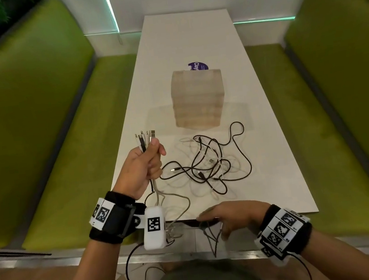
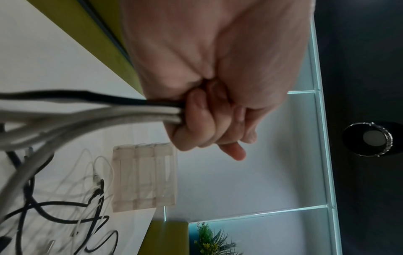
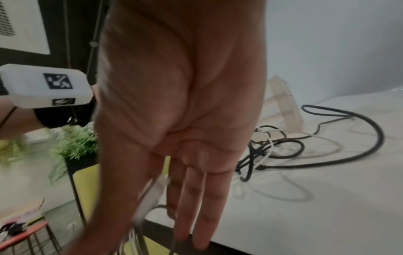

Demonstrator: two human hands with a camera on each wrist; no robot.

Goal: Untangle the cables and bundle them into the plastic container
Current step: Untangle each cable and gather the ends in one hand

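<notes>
Head view. The left hand (image 1: 144, 168) is raised above the near left edge of the desk (image 1: 189, 36), its grip curled tight around a gathered bundle of cable ends (image 1: 144, 139). The connectors stand clear of the fist and point up and away from the person; the bundle's long axis runs near-vertical through the fist, and the tails drop toward the near desk edge. The right hand (image 1: 231, 216) is at the near edge, fingers extended over several strands there; whether it pinches any cannot be told from this view. The remaining cables (image 1: 207, 162), black and white, lie in a loose tangle on the desk near its near end. The plastic container (image 1: 198, 101) stands upright just beyond the tangle, apart from both hands.

Left wrist view. The grip of the left hand (image 2: 209, 120) is wrapped around one black and several grey-white strands, which exit sideways from the fist. The container (image 2: 144, 177) is visible past the fingers.

Right wrist view. The right hand (image 3: 174, 138) shows straight fingers (image 3: 202, 207) with white strands running beside them; blur prevents confirming a pinch.

Assessment: untangling is in progress, with the ends collected. The next move probably calls for drawing the tails free of the tangle, then coiling.
</notes>
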